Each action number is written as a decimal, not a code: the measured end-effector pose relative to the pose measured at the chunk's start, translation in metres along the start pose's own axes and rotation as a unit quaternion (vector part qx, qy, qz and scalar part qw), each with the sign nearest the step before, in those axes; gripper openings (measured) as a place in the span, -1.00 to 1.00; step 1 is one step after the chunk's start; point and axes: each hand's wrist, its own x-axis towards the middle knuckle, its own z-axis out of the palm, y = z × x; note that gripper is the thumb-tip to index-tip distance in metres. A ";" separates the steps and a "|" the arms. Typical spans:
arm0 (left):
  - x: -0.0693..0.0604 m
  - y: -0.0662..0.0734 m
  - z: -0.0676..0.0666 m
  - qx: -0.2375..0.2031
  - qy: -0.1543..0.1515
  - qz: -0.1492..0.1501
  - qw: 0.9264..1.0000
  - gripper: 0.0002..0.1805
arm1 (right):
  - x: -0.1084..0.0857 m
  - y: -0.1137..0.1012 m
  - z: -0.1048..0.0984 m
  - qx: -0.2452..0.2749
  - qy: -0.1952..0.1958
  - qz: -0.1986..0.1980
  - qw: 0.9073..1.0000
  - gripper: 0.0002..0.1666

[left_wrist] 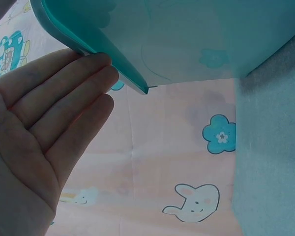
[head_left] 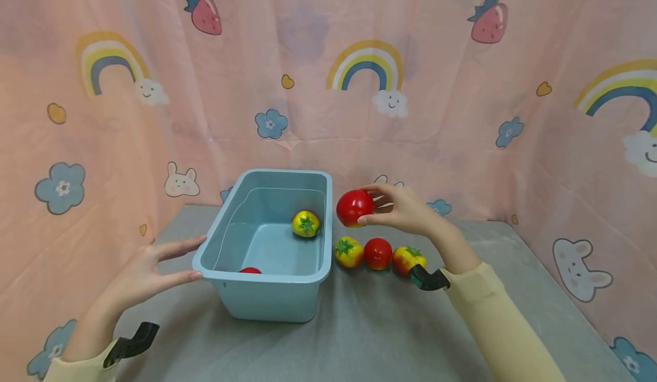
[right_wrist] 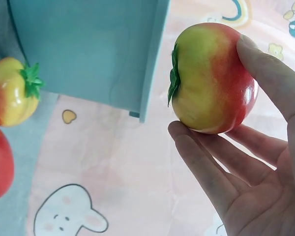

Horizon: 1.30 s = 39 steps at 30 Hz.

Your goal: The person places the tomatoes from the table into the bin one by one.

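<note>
In the head view my right hand [head_left: 408,210] holds a glossy toy tomato [head_left: 354,207] in the air, just right of the blue plastic bin [head_left: 272,296]. Thumb and fingertips pinch it; in the right wrist view the tomato [right_wrist: 211,78] shows its yellow-and-red side, with green leaves facing down. My left hand [head_left: 136,273] touches the bin's left rim with fairly straight fingers, as the left wrist view also shows at the rim [left_wrist: 128,78]. Inside the bin lie a yellow tomato with green leaves [head_left: 305,224] and a red one [head_left: 250,270], partly hidden by the front wall.
Right of the bin, on the grey cloth-covered table [head_left: 359,336], a yellow-red tomato [head_left: 349,252], a red tomato [head_left: 377,254] and another yellow-red one [head_left: 406,259] stand in a row. A pink patterned curtain [head_left: 328,137] hangs behind and at both sides.
</note>
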 end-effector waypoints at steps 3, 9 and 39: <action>0.000 0.000 0.000 0.003 0.002 0.001 1.000 -0.35 | 0.005 -0.006 -0.002 -0.006 -0.005 -0.002 1.000 -0.23; 0.000 -0.001 0.000 0.001 0.002 0.001 1.000 -0.35 | 0.012 -0.020 -0.003 -0.012 -0.013 -0.001 1.000 -0.22; 0.002 -0.002 0.000 -0.008 -0.007 -0.004 1.000 -0.35 | 0.051 -0.068 0.008 -0.027 -0.061 -0.039 0.997 -0.28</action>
